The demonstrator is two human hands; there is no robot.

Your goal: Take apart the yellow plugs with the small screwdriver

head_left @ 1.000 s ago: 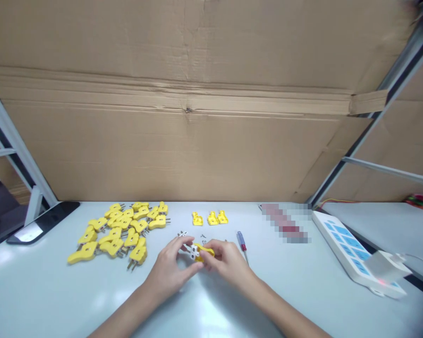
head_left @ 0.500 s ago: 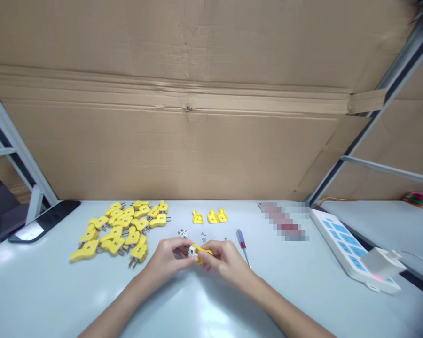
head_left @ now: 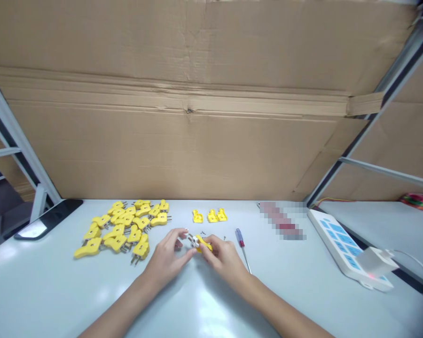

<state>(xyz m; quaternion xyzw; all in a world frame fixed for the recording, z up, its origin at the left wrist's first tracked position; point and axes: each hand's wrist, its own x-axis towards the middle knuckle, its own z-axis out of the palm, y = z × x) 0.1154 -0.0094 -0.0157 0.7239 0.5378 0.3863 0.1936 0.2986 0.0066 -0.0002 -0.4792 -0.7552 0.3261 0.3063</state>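
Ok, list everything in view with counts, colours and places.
Held plug: one, yellow and white, centre
Other plugs: over a dozen, yellow, left
Shell pieces: three, yellow, back centre
Screws: several, grey, centre
Screwdriver: one, blue-red handle, right of centre
Pixelated item: one, reddish, back right
Power strip: one, white, right
Adapter: one, white, on power strip
Flat panel: one, black, back left
Bundle: one, red-green, far right
Frame bars: several, grey, both sides
Cardboard: count unclear, brown, behind
Table: one, pale, underneath
Left hand: one, bare, beside held plug
Right hand: one, bare, holding plug
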